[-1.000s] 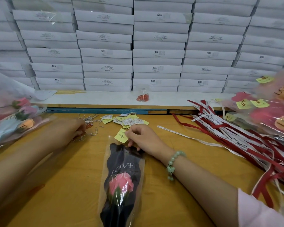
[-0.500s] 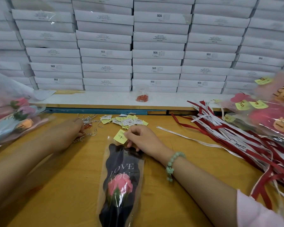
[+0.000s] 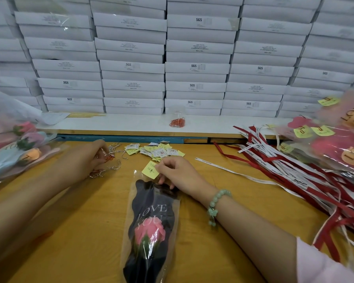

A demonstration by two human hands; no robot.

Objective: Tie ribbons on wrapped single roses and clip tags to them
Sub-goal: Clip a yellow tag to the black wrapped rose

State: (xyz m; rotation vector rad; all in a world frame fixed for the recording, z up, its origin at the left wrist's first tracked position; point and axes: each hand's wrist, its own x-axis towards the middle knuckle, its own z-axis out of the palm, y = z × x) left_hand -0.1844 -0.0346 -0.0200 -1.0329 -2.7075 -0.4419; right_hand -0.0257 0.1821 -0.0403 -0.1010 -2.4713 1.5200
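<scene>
A pink rose in a black "LOVE YOU" sleeve and clear wrap lies lengthwise on the yellow table, its top edge pointing away from me. My right hand pinches a yellow tag against the top edge of the wrap. My left hand reaches into a scatter of silver paper clips, fingers curled around some of them. A loose pile of yellow and white tags lies just beyond my right hand.
Red and white ribbons fan across the right side. Wrapped roses with tags are heaped at far right, others at far left. A small bag of orange clips sits on the white ledge below stacked white boxes.
My left hand has shifted slightly among the paper clips and curled its fingers on them. My right hand keeps the tag at the wrap's top.
</scene>
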